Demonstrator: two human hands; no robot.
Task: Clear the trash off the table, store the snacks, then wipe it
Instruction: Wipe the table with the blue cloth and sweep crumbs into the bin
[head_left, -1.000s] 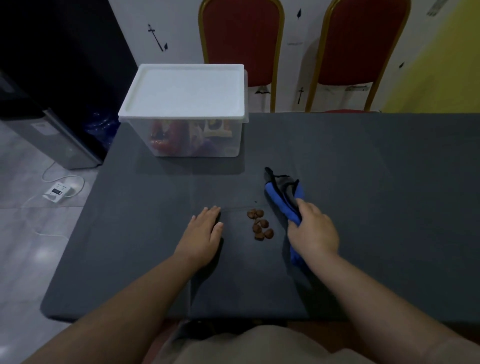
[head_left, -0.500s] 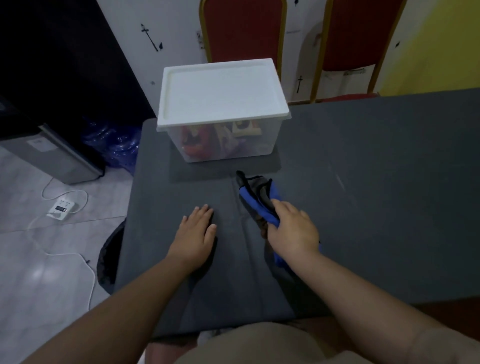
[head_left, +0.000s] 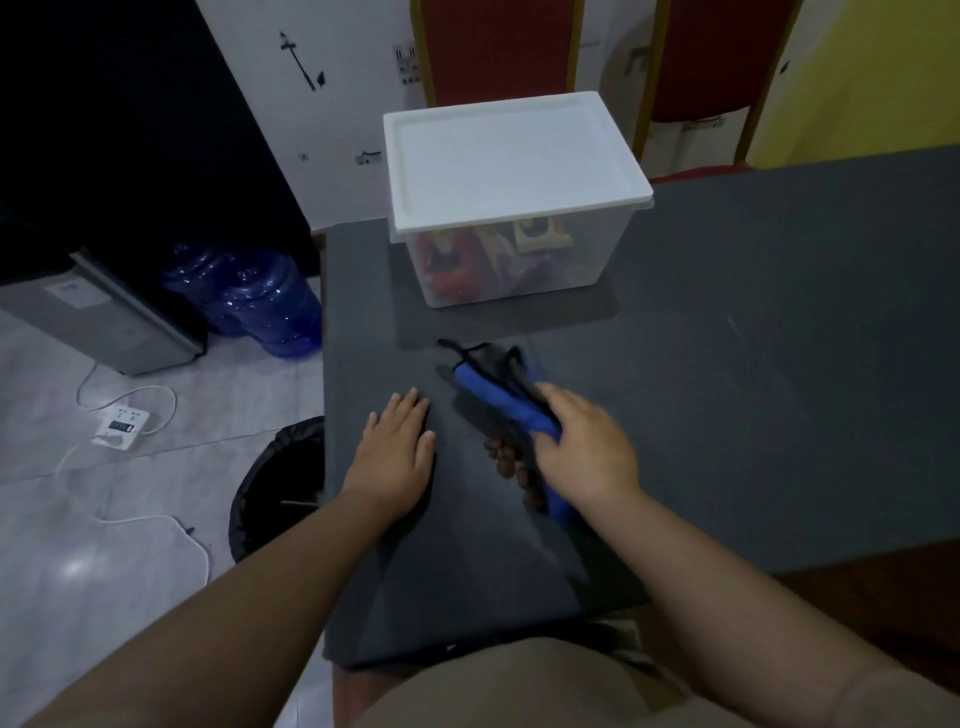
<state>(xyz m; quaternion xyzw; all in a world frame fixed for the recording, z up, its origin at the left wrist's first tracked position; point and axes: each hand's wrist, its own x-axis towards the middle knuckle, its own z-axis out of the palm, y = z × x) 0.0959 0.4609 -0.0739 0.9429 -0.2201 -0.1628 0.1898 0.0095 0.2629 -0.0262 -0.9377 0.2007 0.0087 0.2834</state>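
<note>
Cloth (head_left: 511, 410) gripped in right hand (head_left: 584, 457) beside brown scraps (head_left: 506, 457); left hand (head_left: 397, 457) flat, lidded box (head_left: 514, 171) behind.

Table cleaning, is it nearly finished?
Partly. The snacks look stored in the lidded box. Right now the right hand grips the blue cloth beside some brown crumbs, and the left hand rests flat on the table. Left to do: get the crumbs off, probably into the bin by the table's edge, then wipe the rest.
</note>
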